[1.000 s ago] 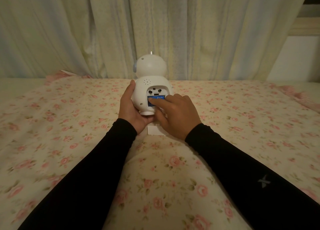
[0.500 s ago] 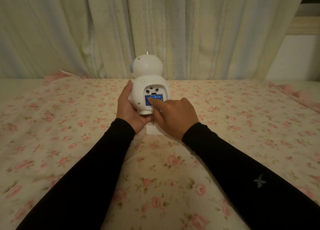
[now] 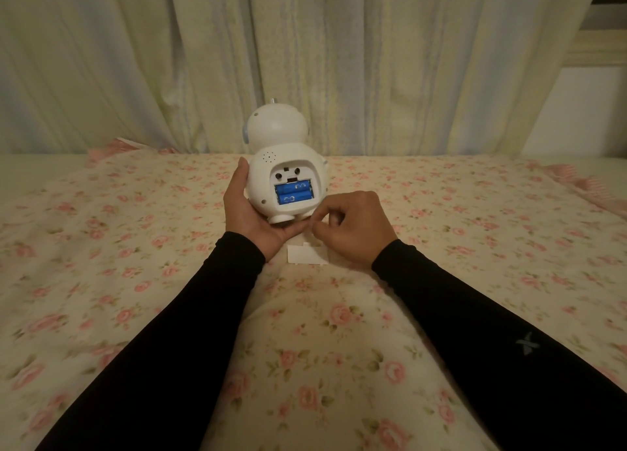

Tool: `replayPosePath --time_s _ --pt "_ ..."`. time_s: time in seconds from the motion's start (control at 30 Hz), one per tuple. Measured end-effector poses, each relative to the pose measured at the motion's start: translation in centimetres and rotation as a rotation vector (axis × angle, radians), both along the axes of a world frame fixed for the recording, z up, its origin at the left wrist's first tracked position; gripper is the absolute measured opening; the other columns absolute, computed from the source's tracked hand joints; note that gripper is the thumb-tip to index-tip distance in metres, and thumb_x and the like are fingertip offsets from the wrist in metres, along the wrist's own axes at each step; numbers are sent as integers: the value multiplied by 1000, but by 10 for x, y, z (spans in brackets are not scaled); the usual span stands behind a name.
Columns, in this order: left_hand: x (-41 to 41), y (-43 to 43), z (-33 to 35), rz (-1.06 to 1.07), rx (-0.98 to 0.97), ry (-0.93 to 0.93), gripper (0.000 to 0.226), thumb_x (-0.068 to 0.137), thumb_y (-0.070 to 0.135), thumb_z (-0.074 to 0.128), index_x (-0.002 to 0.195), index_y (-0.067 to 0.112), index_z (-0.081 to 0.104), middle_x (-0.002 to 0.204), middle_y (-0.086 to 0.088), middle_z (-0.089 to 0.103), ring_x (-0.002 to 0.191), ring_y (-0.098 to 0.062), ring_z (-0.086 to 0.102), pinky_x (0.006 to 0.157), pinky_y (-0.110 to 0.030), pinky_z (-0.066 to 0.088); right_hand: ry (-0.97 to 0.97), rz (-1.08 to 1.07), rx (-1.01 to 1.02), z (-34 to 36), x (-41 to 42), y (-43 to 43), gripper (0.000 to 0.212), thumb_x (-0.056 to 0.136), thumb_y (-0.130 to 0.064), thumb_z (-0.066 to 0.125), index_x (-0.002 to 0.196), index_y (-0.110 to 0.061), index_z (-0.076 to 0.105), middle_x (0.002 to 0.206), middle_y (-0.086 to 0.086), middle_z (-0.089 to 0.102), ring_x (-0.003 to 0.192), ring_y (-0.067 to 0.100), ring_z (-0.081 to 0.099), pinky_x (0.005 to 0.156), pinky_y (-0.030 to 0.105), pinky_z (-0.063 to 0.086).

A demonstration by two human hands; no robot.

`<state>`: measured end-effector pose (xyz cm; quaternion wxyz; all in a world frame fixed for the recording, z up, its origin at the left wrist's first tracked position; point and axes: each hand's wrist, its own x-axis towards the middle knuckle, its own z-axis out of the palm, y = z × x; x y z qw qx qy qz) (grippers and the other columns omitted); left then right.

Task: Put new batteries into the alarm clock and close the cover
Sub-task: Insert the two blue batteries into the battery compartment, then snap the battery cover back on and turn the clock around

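A white robot-shaped alarm clock [image 3: 268,165] stands with its back to me on the flowered bedspread. Its battery bay is uncovered and two blue batteries [image 3: 293,193] lie in it, one above the other. My left hand [image 3: 246,213] grips the clock's left side and base. My right hand [image 3: 353,226] hovers just below and right of the clock, fingers curled and pinched, with nothing visible in them. The white battery cover [image 3: 307,254] lies flat on the bedspread under my right hand, near my left wrist.
The flowered bedspread [image 3: 135,247] covers the whole surface, with a raised fold between my forearms. Pale curtains [image 3: 305,60] hang close behind the clock. A white wall and a window ledge [image 3: 597,50] show at the far right.
My right hand has drawn back from pressing the batteries and dropped down to the right of the clock's base, which leaves the blue batteries fully in sight. The left hand keeps its hold.
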<state>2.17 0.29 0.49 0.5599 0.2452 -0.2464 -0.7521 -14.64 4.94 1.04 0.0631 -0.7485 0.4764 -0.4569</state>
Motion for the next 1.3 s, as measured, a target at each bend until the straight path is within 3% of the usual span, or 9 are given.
replayPosePath --time_s 0.13,0.37,0.47,0.67,0.73,0.8,0.93,1.17,1.3 --pt "1 2 0 -26 -4 13 76 91 72 57 137 13 69 127 -21 77 112 -48 74 84 -69 60 116 11 111 -3 -1 -1 10 76 -17 73 77 -22 82 39 -12 48 41 8 46 52 22 40" --pt "1 -1 -2 -22 -10 -29 75 90 72 57 136 14 70 125 -20 78 109 -47 75 97 -68 54 184 33 175 -5 2 0 14 80 -19 69 79 -22 83 47 -3 61 43 11 49 52 28 46" --pt "0 -2 -2 -17 -7 -36 75 90 73 58 133 13 71 124 -21 78 110 -47 75 103 -67 52 222 60 208 -4 2 0 15 81 -15 69 79 -19 82 46 -14 55 43 5 50 53 21 42" --pt "-1 0 0 16 9 -42 74 91 72 57 132 12 72 125 -19 78 113 -41 74 97 -58 58 199 88 187 -1 4 1 13 88 -19 70 78 -15 77 43 -15 51 49 -4 52 53 18 34" --pt "-3 1 1 18 -2 -19 75 92 70 57 136 11 71 129 -20 76 113 -41 74 98 -56 59 179 86 140 1 4 4 13 89 -19 69 79 -16 76 46 -24 54 52 -5 52 53 16 31" --pt "-4 1 1 12 -17 21 75 93 68 58 141 10 68 131 -21 75 110 -40 74 98 -53 60 121 75 35 2 4 4 10 89 -19 70 81 -17 76 46 -18 51 51 -1 50 55 19 36" --pt "-2 -2 -1 -35 -38 1 76 93 69 57 142 12 67 142 -19 68 130 -39 66 116 -59 44 -35 24 -238 4 3 3 8 90 -16 69 84 -15 75 50 -14 46 47 8 43 54 26 43" --pt "-1 -3 -3 -65 -45 -117 77 90 72 59 141 16 68 134 -18 74 123 -43 70 108 -74 44 20 -115 -537 0 2 -3 15 97 -18 63 95 -11 76 86 -1 76 65 12 61 60 35 54" --pt "-2 0 -1 -70 -43 -149 76 91 73 57 141 17 68 131 -16 76 120 -41 72 103 -72 50 87 -120 -550 -2 -2 -5 16 98 -20 62 97 -12 76 86 1 76 69 20 66 60 41 55"
